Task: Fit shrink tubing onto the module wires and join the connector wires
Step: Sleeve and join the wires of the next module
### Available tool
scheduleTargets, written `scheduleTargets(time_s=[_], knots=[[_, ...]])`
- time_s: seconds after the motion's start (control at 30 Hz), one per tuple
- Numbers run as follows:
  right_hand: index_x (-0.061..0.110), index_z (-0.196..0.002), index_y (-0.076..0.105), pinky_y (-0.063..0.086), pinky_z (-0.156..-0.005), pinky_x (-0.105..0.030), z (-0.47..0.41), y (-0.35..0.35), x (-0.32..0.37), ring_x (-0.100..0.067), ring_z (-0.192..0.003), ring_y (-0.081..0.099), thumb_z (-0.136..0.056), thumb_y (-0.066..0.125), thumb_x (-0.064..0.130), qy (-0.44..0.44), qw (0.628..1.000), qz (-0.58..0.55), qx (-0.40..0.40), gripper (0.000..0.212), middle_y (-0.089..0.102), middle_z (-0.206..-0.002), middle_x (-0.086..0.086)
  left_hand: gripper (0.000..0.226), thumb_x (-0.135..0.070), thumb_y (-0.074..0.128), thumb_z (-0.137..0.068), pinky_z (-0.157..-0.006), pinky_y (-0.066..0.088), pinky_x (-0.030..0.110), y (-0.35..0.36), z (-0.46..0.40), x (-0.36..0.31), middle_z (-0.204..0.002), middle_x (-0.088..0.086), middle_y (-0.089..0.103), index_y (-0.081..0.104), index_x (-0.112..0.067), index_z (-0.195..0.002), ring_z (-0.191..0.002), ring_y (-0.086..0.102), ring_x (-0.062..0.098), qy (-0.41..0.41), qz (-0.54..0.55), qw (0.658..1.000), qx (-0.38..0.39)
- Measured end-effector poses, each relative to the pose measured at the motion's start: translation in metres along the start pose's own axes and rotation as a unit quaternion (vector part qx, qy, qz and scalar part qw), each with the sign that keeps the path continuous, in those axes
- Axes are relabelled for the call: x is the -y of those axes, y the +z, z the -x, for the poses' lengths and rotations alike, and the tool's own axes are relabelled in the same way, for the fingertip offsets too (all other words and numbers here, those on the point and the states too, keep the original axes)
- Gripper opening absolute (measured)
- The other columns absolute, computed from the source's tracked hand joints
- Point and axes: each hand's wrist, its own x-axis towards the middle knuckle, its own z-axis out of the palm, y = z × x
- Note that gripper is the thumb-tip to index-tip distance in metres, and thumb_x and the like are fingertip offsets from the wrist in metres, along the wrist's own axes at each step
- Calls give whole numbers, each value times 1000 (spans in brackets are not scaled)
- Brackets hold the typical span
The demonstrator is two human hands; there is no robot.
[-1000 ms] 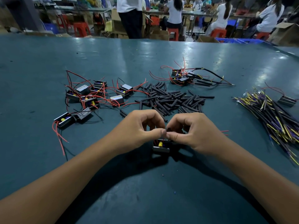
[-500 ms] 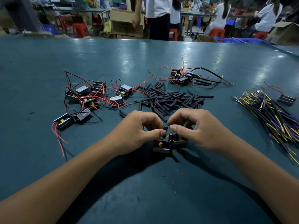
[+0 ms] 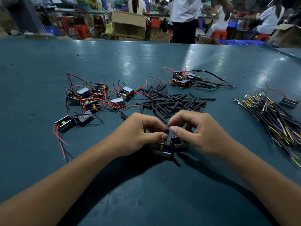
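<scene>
Nearest on the desk (image 3: 48, 66) sat two modules (image 3: 162, 150), now both uncovered. Above them the left hand (image 3: 136, 136) and right hand (image 3: 200, 132) had lifted slightly, both pinching a black tube piece (image 3: 167, 132) over a red wire, so sleeving looked underway. Beyond lay the tubing pile (image 3: 172, 101).
</scene>
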Motion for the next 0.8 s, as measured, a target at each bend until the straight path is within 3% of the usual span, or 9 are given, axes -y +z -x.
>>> scheduleTargets(time_s=[0.1, 0.17, 0.4, 0.63, 0.8], knots=[[30, -89, 69, 41, -64, -11, -1, 0, 4, -9, -75, 63, -89, 68, 32, -24, 1000, 2, -5, 2, 68, -83, 11, 11, -17, 77, -84, -71, 50, 14, 1, 0, 0, -81, 0, 77, 76, -9, -92, -73, 67, 3, 6, -4, 1000, 2], [25, -87, 70, 39, -65, -7, -2, 1, 6, -7, -74, 62, -88, 71, 25, -31, 999, 11, -5, 1, 68, -80, 11, 11, -18, 77, -84, -71, 49, 14, 1, 0, 0, -81, 0, 76, 76, -10, -91, -73, 67, 3, 12, -8, 1000, 4], [15, -83, 67, 37, -67, -8, -2, 0, 15, -8, -73, 57, -86, 68, 14, -77, 993, 95, 8, 3, 63, -76, 8, 7, -33, 76, -81, -68, 39, 14, 3, -1, -2, -79, -13, 66, 75, -32, -88, -72, 52, 0, 40, -40, 998, -6], [18, -89, 62, 43, -68, -24, 0, 0, 15, -8, -73, 52, -91, 59, 23, -78, 985, 154, 20, 6, 55, -80, 15, 7, -32, 77, -82, -68, 39, 14, 9, -1, 1, -78, -17, 60, 70, -33, -82, -72, 51, 2, 47, -63, 997, -25], [17, -88, 62, 41, -67, -16, -1, 0, 12, -9, -75, 54, -91, 60, 22, -65, 990, 127, 16, 6, 58, -80, 13, 7, -35, 72, -87, -72, 42, 17, 10, -2, 3, -81, -17, 63, 72, -27, -89, -77, 58, 4, 40, -84, 996, -15]])
